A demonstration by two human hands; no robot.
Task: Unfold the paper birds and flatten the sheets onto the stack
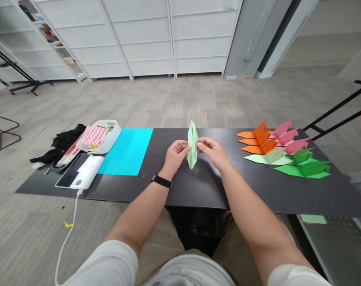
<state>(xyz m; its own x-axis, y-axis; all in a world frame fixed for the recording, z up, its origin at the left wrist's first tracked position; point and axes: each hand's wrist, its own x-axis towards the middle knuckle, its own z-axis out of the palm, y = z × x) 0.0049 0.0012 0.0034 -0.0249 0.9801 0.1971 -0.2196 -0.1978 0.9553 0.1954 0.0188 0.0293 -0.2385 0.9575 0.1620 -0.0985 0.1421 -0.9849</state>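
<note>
A light green folded origami paper (192, 145) stands upright above the middle of the dark table (204, 192). It is long and narrow, with pointed ends at top and bottom. My left hand (177, 154) pinches its left edge between thumb and fingers; a black band circles that wrist. On the opposite edge, my right hand (211, 150) grips the paper with thumb and forefinger. To the right sit finished-looking folded paper birds: orange ones (259, 139), pink ones (290, 139), a pale green one (271, 157) and darker green ones (305, 169).
Left on the table lie a bright blue sheet (128, 153), a white basket (111, 137) with a pink patterned cloth (93, 136), black fabric (68, 139), and a white device (86, 174) whose cable (70, 230) hangs off the front edge. White cabinets (147, 35) stand behind.
</note>
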